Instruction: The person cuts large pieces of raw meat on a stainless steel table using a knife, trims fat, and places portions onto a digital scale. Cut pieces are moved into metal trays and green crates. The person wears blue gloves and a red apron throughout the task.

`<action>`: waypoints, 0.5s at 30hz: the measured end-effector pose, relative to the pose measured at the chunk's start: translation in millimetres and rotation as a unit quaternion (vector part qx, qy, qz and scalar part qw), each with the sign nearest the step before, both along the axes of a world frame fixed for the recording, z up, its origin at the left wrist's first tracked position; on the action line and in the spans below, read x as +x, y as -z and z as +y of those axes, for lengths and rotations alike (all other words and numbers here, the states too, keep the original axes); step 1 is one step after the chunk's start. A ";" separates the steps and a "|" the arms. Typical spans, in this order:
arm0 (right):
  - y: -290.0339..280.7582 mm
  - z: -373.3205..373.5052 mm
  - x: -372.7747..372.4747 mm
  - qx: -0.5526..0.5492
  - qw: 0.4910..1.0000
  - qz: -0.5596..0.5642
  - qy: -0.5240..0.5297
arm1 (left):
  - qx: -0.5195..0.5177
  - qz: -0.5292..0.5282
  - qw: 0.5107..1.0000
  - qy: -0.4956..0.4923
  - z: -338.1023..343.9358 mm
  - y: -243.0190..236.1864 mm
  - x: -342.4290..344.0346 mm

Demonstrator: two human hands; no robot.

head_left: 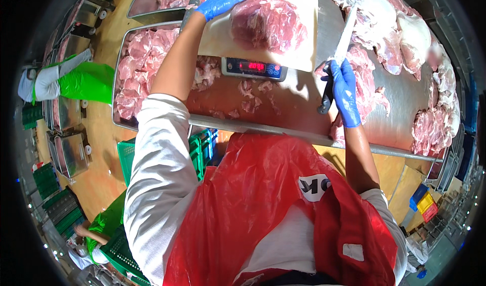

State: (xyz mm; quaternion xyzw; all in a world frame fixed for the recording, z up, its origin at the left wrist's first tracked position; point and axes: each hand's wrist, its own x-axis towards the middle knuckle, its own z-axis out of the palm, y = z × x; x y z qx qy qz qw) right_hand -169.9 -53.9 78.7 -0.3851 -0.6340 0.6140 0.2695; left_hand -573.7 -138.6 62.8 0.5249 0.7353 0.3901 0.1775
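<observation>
My left hand point(221, 2), in a blue glove, lies with fingers stretched out at the far left of a white board point(215, 42). Its fingertips reach the edge of a large piece of raw meat point(271, 25) on that board. Below the board sits a digital scale point(254, 69) with a lit red display; the board covers the rest of it. My right hand point(345, 91), also gloved in blue, is closed on a knife point(346, 35). Its black handle points toward me and its pale blade points away, beside the board's right edge.
A metal table point(298, 111) bears meat scraps point(250, 103) near its front edge. Large meat pieces point(372, 20) are heaped at the right. At the left stands a metal tray point(115, 91) full of cut meat. Green crates point(126, 159) are below; a person in green point(83, 81) is further left.
</observation>
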 end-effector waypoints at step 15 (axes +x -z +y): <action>-13.7 -29.6 -135.1 -0.007 0.975 -0.103 -0.195 | 0.150 0.047 0.977 -0.146 -23.4 27.3 89.8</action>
